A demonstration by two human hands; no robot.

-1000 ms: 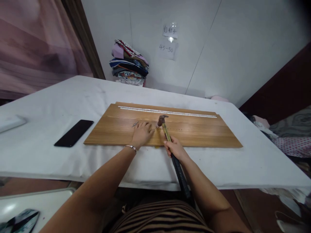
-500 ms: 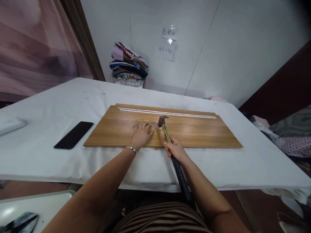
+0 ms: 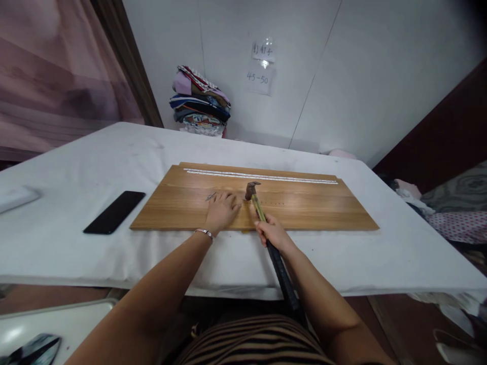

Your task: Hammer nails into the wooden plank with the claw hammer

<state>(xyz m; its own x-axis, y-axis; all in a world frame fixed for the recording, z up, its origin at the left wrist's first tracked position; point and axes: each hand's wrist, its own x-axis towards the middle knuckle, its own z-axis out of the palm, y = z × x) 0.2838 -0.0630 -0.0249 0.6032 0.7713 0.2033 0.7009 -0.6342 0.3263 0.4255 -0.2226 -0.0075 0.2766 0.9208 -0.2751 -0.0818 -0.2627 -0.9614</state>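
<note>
My right hand (image 3: 274, 232) is wrapped around the handle of a claw hammer (image 3: 280, 272). The hammer's rusty head is down at the middle of a brown wooden board (image 3: 323, 213), and it hides whatever lies directly under it. Palm down on the board, just left of the hammer head, rests my left hand (image 3: 221, 209) with its fingers stretched out. A few thin metal pieces that look like nails (image 3: 210, 196) lie beside that hand. To the right of the hammer runs a row of small dark dots (image 3: 275, 204) in the wood.
Two white measuring strips (image 3: 262, 177) run along the board's far side. A black phone (image 3: 114, 212) lies left of the board on the white-covered table (image 3: 160, 268). Folded clothes (image 3: 201, 104) are stacked by the wall, under paper signs (image 3: 260, 78).
The hammer head has come down and slightly left, closer to the board. My left hand keeps its place on the wood. The whole view has shifted slightly.
</note>
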